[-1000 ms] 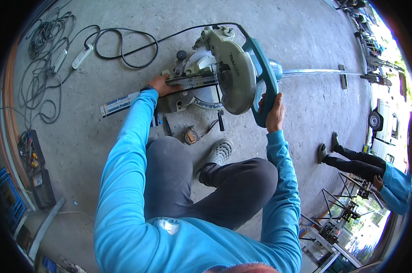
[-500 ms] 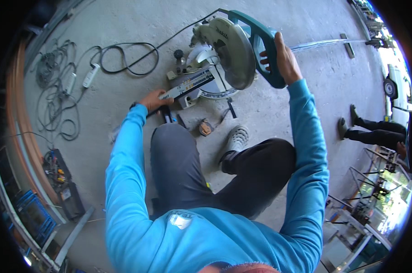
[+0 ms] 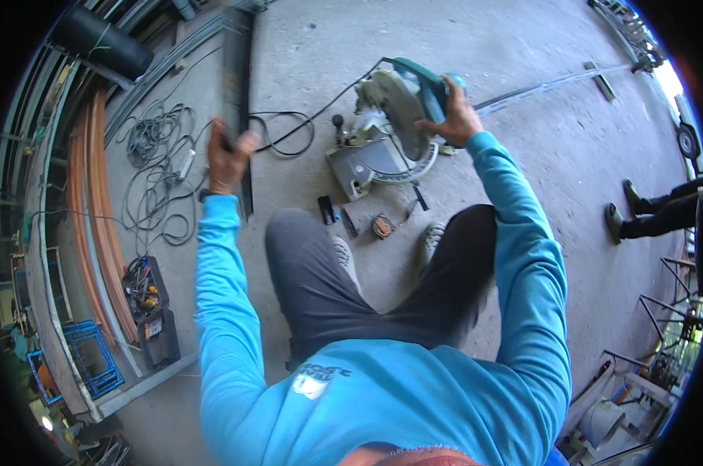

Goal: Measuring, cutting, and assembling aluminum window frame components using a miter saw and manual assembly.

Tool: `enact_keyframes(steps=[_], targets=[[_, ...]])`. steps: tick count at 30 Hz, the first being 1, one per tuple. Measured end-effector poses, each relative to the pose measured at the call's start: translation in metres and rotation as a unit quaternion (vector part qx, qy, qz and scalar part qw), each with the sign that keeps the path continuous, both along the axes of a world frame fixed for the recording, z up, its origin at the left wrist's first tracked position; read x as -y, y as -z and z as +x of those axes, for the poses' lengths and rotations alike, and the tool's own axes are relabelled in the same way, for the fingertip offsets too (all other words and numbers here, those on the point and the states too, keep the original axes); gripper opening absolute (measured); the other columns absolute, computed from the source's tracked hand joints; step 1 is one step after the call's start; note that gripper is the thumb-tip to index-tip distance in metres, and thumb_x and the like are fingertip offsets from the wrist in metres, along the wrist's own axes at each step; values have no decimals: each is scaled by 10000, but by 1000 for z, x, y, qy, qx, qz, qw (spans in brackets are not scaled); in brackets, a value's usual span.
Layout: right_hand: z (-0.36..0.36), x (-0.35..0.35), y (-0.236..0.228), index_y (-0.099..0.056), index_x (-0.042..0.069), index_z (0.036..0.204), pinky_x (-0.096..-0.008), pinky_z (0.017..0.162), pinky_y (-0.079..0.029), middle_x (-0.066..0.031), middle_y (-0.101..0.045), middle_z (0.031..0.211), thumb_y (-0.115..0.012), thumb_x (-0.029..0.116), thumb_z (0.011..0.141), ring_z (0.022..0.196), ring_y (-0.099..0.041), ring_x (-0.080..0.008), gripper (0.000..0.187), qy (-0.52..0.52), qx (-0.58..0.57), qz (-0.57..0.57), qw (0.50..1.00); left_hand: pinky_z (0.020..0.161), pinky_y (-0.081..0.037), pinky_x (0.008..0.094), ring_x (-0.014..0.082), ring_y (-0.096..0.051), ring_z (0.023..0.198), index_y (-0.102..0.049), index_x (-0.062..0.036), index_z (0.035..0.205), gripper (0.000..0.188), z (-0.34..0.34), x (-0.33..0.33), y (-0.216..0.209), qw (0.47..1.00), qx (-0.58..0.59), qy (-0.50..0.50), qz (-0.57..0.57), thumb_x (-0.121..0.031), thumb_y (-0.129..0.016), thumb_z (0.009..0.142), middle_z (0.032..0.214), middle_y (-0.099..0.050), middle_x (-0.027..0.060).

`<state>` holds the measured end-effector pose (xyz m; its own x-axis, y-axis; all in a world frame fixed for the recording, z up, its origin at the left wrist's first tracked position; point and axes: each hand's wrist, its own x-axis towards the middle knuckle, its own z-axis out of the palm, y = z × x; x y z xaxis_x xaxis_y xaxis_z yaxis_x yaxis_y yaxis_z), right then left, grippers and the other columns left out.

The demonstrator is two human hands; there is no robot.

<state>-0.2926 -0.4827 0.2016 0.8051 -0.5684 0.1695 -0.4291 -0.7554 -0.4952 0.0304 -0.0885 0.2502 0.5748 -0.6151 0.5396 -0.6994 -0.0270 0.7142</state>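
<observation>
My left hand point(image 3: 229, 155) is closed around a long dark profile bar point(image 3: 240, 74), smeared by motion, which stands away from the saw on its left. A miter saw point(image 3: 382, 155) with a teal handle and pale blade guard sits on the concrete floor in front of me. At its handle is my right hand point(image 3: 454, 120), thumb on the near side and fingers around the top; part of the grip is hidden. Short black offcuts point(image 3: 326, 210) lie before my knees, beside a round brown tape measure point(image 3: 382, 227) and a small black-handled tool point(image 3: 420, 196).
Tangled grey cables point(image 3: 153, 140) and a white power strip point(image 3: 187, 165) lie to the left. Beyond them run brown lengths point(image 3: 95, 217) and an open toolbox point(image 3: 146, 291). Long strips point(image 3: 553, 87) stretch off right, where another person's legs point(image 3: 654, 210) show.
My left hand has lifted the bar off the saw bed and swung it left and upright. The saw now appears lower in view, its bed bare. My right hand stays at the handle, its grip looser.
</observation>
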Motion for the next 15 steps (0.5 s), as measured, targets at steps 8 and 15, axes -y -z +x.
enact_keyframes(steps=[8,15], targets=[[-27,-19,16,53,153,1703,-560,1076,-525,-274,-374,1563,-1023,398,594,1337,-538,-524,1564,-23,-78,-65,995,955,-481,358,190,-571,1008,-487,-12,1267,433,-97,60,-30,951,-247,-21,-187,-202,-690,935,1136,-623,112],[21,21,-32,-90,176,1695,-540,975,-575,-257,-557,1436,-992,422,653,1206,-644,-494,1400,-40,-52,-89,994,1068,-430,363,266,-550,1121,-429,55,1382,612,-245,81,166,887,-440,-105,-96,-181,-685,879,1256,-570,153]])
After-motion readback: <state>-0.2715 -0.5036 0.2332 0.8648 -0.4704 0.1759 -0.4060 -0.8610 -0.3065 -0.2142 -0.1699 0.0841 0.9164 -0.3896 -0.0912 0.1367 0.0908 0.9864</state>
